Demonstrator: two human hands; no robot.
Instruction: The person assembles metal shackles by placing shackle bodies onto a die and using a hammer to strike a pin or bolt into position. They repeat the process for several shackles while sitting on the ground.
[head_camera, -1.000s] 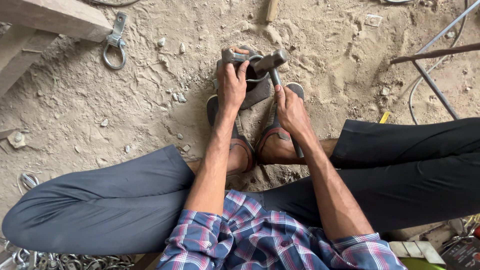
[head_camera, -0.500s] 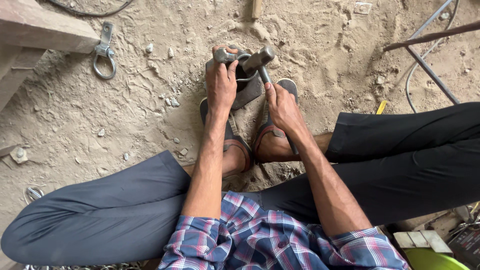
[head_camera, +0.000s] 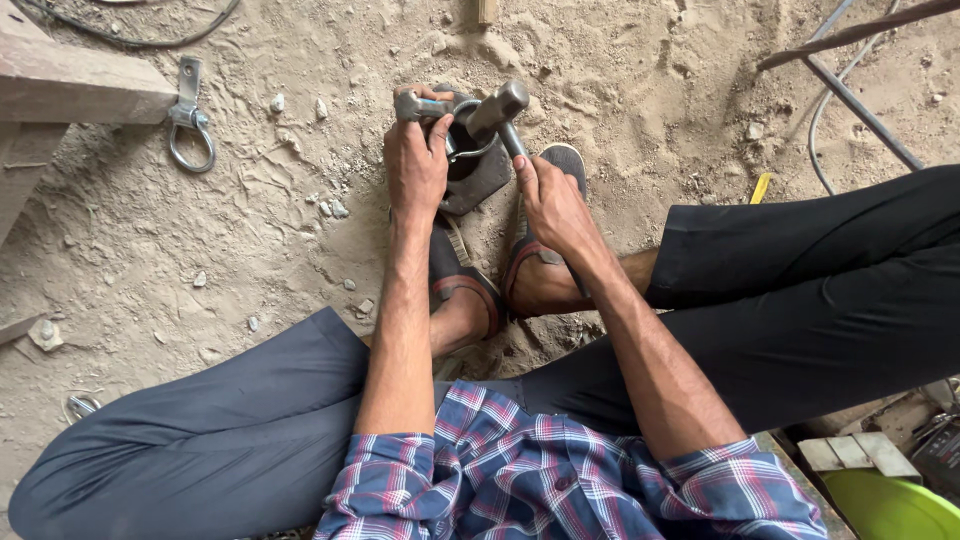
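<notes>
I sit on sandy ground with both feet in sandals drawn close. My left hand (head_camera: 417, 165) grips a metal clamp piece with a ring (head_camera: 430, 110), holding it down on a dark flat metal block (head_camera: 480, 175) just beyond my toes. My right hand (head_camera: 555, 205) is closed around the handle of a hammer (head_camera: 497, 105). The hammer's steel head sits right beside the clamp piece, over the block. The lower part of the handle is hidden inside my fist.
A similar clamp with a ring (head_camera: 190, 120) lies on the sand at upper left beside a wooden beam (head_camera: 80, 90). Thin steel rods (head_camera: 850, 100) cross the upper right. A green container (head_camera: 890, 505) stands at lower right. Small stones dot the sand.
The hammer head has come slightly closer to the clamp piece. My left hand keeps its hold; the view has shifted a little.
</notes>
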